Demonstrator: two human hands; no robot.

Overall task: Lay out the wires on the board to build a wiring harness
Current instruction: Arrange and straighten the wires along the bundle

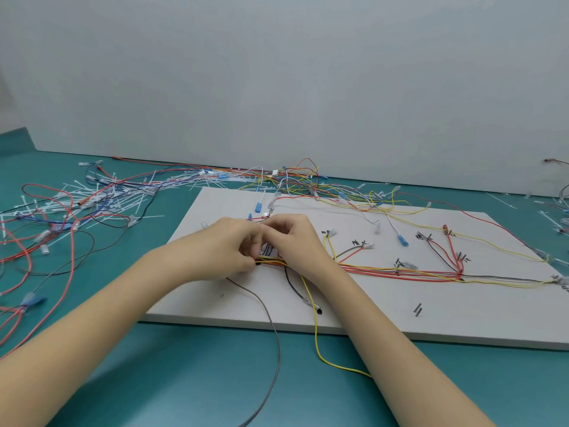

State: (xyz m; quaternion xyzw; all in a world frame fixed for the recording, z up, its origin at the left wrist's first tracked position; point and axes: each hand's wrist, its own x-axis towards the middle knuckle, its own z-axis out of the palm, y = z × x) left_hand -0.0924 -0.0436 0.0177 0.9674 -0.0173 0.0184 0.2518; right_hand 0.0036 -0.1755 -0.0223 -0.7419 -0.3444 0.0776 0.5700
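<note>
A white board (363, 315) lies on the teal table. Across it runs a bundle of red, yellow, orange and black wires (400, 273), fanning out to labelled pins at the right. My left hand (221, 248) and my right hand (295, 241) meet over the left end of that bundle, fingers pinched together on the wires there. What sits between the fingertips is hidden. A yellow wire (315, 328) and a grey wire (271, 322) trail from under my hands off the board's front edge.
A tangle of loose red, black and blue wires with white cable ties (92, 201) covers the table at the left. More loose yellow and red wires (323, 189) heap at the board's far edge. A grey wall stands behind.
</note>
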